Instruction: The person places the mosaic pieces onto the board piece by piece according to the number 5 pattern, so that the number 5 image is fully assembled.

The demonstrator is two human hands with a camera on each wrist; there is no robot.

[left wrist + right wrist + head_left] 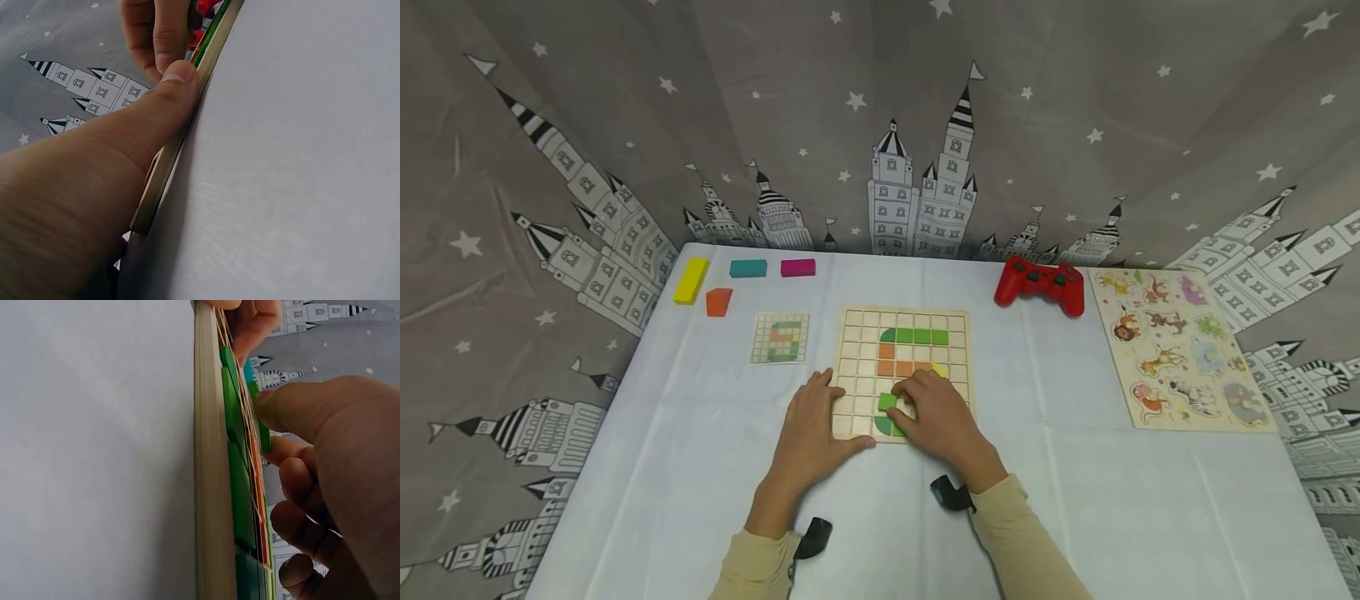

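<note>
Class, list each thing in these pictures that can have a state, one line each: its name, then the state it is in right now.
Wooden grid board: flat on the table, partly filled with green and orange blocks.
Green block: on the board, right hand's fingers on it.
Left hand: flat, steadying the board's left edge.
Right hand: fingers curled over the block.
Pattern card: face up.
Red controller: idle.
Animal puzzle: all pieces seated.

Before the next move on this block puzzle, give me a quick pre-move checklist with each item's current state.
1. Left hand steadies the board: ok, it lies flat on the board's left edge, thumb against the near rim.
2. Right hand grips the green block: ok, fingers curl round it.
3. Block seated flat in its cells: cannot tell, fingers hide it.
4. Pattern card visible: ok, left of the board.
5. Spare blocks within sight: ok, at the far left.
</note>
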